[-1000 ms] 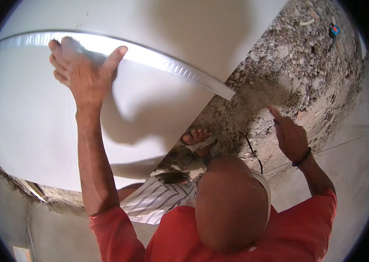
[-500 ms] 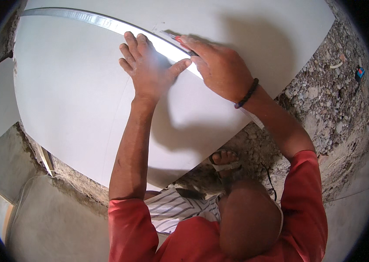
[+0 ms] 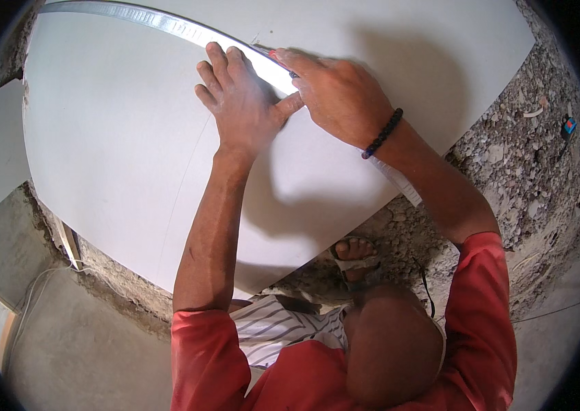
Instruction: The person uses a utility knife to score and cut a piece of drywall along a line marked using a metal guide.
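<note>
Step looks like marking or scoring along a straight edge. Left hand: grip apart, fingers spread, pressing metal strip onto white board. Right hand: grip clamped on red tool, tip by strip's far edge; cutter or marker, can't tell. Next move calls for firm left pressure, tool tight to strip.

The bare right hand hides most of a slim red-and-grey tool, its kind unclear. The bare left hand covers part of the long silvery metal strip (the right hand hides more). The upper edge crops the large flat white board; a blue-and-red object is too small to identify.
</note>
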A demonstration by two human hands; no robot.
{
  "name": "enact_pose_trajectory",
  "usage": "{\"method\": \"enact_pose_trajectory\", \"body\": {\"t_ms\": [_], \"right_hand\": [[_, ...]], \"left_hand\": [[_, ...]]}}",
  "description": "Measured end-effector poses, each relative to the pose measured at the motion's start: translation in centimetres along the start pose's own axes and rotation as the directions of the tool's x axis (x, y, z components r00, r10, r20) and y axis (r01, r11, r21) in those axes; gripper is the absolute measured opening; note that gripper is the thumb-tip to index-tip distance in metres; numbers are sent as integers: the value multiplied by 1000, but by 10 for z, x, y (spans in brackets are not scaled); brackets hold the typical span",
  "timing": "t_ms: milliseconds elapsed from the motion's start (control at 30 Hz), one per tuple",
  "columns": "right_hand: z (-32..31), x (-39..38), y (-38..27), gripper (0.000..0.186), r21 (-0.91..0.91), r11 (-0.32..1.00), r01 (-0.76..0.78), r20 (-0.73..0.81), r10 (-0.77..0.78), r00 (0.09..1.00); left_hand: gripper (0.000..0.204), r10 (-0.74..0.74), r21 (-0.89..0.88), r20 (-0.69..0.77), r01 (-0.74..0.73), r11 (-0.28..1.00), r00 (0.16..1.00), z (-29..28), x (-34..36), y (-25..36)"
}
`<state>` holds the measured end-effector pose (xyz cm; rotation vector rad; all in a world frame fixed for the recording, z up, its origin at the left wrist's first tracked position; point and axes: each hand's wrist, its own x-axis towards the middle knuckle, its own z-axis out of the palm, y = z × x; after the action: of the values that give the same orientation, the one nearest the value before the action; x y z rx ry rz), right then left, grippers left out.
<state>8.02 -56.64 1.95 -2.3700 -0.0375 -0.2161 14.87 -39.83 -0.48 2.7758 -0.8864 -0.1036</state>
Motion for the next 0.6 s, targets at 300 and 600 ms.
{"method": "enact_pose_trajectory", "body": {"t_ms": [300,600], "right_hand": [[-14,11,-27,41,-104,990,-90,112,101,989],[-44,-19,-31,31,-208,977,-46,214,92,973]], "left_hand": [[127,-1,11,-14,1,1000,1000,-1,0,2],[133,-77,12,103,76,997,992,-2,-2,2]]}}
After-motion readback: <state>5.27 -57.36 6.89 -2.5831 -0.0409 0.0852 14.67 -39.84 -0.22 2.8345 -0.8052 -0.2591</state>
